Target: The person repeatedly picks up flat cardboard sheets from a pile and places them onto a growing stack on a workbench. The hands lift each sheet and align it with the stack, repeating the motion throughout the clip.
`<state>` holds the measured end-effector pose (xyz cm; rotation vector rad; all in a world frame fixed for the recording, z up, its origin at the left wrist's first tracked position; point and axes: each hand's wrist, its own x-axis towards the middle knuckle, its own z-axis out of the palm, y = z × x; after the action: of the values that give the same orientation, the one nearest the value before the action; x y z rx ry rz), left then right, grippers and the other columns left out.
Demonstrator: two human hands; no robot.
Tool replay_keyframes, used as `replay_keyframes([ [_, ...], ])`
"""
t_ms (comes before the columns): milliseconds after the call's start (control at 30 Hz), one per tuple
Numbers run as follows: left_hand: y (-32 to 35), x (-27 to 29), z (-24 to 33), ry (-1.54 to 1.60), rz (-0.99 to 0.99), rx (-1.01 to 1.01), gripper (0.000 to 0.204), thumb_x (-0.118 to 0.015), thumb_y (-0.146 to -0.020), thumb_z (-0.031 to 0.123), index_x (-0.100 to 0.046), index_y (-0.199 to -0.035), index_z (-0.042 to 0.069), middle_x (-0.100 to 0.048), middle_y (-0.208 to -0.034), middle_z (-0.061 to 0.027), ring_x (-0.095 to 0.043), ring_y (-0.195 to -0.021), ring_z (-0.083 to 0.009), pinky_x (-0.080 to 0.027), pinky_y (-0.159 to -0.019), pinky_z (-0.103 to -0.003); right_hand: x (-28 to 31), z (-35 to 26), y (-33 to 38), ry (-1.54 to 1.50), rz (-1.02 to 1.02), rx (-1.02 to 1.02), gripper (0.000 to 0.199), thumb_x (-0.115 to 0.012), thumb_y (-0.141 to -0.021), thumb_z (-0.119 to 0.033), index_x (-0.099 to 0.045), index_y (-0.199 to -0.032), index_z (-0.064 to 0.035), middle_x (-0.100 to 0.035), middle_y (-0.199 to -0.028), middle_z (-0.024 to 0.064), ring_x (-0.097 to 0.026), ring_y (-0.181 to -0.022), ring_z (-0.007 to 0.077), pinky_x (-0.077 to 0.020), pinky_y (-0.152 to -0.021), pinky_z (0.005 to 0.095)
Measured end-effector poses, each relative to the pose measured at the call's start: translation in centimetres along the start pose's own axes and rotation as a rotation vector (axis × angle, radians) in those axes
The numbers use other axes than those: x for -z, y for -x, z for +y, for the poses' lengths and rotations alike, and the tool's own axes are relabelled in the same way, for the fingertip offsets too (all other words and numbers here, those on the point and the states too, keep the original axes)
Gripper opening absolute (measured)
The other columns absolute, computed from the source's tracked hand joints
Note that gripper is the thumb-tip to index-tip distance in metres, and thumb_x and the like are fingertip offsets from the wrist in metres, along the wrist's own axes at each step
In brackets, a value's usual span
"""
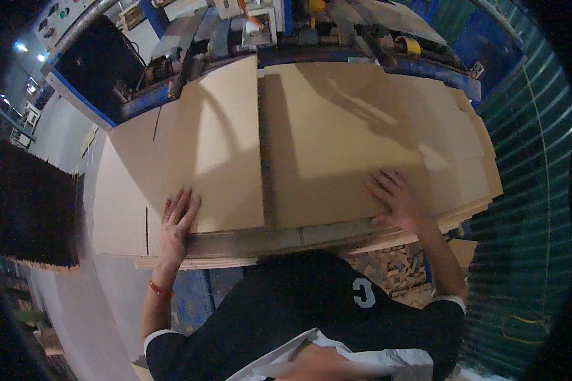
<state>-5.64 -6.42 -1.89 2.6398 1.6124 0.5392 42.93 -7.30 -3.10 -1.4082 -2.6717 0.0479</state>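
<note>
Cardboard (337, 136) under left grip (179, 216), seemingly under right grip (397, 202).

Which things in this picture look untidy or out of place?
Two things. Below the cardboard stack, near the right hand, many small brown pieces lie scattered in a loose heap, perhaps offcuts. Also, the stack's right-side edges look uneven: some sheets stick out past others instead of lining up.

Cardboard sheets (337, 127) lie stacked before the machine (426, 79), the left hand (180, 219) and right hand (397, 200) on top; a corrugated wall (521, 190) stands at right.
</note>
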Motion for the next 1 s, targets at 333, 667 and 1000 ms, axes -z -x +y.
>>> replay_keyframes([
  [333,-13.7,-5.2,-7.0,0.188,0.196,-0.029,0.051,-0.052,-0.082,0.007,-0.042,-0.132,0.013,-0.039,-0.135,-0.0149,-0.036,-0.125,-0.0332,-0.032,-0.102,-0.041,-0.5,8.9,-13.0,0.064,0.023,-0.195,0.075,-0.058,-0.074,-0.055,-0.036,-0.135,-0.0172,-0.033,-0.141,0.0040,-0.032,-0.128,0.0276,-0.0255,-0.106,0.0404],
  [667,-11.1,-2.7,-10.7,-0.125,0.489,0.267,0.069,-0.066,-0.079,0.014,-0.029,-0.135,0.000,-0.036,-0.137,-0.0186,-0.037,-0.125,-0.0327,-0.028,-0.105,-0.039,0.6,7.7,-5.3,0.010,0.299,-0.773,0.068,-0.052,-0.084,-0.045,-0.032,-0.136,-0.0062,-0.033,-0.138,0.0206,-0.029,-0.129,0.0361,-0.0262,-0.105,0.0406],
  [1000,12.4,-0.8,-17.8,-0.220,0.714,1.243,0.055,-0.046,-0.089,0.043,-0.052,-0.118,-0.004,-0.056,-0.114,-0.0229,-0.054,-0.104,-0.0333,-0.041,-0.092,-0.042,-4.8,6.9,9.8,0.183,0.667,-1.402,0.061,-0.060,-0.077,-0.028,-0.041,-0.129,-0.0009,-0.046,-0.126,0.0242,-0.032,-0.125,0.0412,-0.0216,-0.106,0.0463],
])
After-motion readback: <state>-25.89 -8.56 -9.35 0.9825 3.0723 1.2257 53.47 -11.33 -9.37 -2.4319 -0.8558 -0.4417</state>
